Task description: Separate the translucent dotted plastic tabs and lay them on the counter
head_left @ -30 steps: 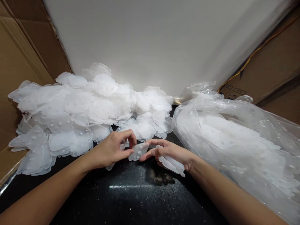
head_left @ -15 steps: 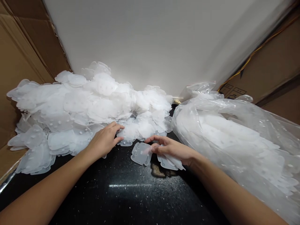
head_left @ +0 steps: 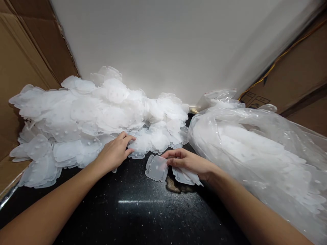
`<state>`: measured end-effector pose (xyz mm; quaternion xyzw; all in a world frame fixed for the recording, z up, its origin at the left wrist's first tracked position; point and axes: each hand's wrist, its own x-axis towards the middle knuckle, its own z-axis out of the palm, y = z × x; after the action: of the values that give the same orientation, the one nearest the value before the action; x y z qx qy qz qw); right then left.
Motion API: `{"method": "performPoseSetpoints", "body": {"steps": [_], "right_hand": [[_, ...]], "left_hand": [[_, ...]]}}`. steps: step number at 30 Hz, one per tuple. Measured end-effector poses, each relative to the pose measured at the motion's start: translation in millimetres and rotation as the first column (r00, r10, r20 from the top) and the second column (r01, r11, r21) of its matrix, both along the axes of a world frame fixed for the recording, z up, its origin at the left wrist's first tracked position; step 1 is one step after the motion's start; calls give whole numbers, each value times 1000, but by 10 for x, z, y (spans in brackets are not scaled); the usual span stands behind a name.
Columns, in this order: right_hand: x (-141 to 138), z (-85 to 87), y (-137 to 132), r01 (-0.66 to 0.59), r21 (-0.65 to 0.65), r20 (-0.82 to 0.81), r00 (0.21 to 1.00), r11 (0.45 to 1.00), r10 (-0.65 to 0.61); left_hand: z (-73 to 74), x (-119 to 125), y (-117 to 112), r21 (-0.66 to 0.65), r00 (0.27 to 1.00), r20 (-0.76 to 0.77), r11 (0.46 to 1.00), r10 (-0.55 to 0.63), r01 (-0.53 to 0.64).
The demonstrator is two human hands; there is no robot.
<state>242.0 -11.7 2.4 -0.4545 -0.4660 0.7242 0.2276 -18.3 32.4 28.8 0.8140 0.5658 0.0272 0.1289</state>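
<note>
A thin, frosted plastic sheet (head_left: 155, 169), squarish with rounded lobes and small holes, is pinched at its upper right corner by the thumb and fingers of my right hand (head_left: 187, 160). Several more plastic sheets (head_left: 182, 177) are tucked under that hand's palm and stick out below it. My left hand (head_left: 116, 151) lies at the near edge of a big heap of the same sheets (head_left: 102, 109). Its thumb and index finger are apart, their tips touching or just over a sheet (head_left: 139, 144) there; the other fingers are partly hidden.
A large clear plastic bag (head_left: 255, 153) full of similar sheets lies on the right. Cardboard stands at the left (head_left: 30, 44) and right (head_left: 298, 75), with a pale wall (head_left: 166, 44) behind. The black speckled tabletop (head_left: 122, 217) has a brown patch (head_left: 176, 186) near my right hand.
My right thumb and fingers have closed on the corner of the single sheet, which has shifted slightly right. The left hand has stayed in place.
</note>
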Motion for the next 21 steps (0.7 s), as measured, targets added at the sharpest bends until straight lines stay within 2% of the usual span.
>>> {"method": "performPoseSetpoints", "body": {"steps": [10, 15, 21], "right_hand": [[8, -1, 3, -4, 1, -7, 1000, 1000, 4], [14, -8, 3, -11, 6, -6, 1000, 1000, 11], [8, -18, 0, 2, 3, 4, 1000, 1000, -2]], "left_hand": [[46, 4, 13, 92, 994, 108, 996, -17, 7], [129, 24, -7, 6, 985, 158, 997, 74, -76], [121, 9, 14, -82, 962, 266, 996, 67, -46]]}}
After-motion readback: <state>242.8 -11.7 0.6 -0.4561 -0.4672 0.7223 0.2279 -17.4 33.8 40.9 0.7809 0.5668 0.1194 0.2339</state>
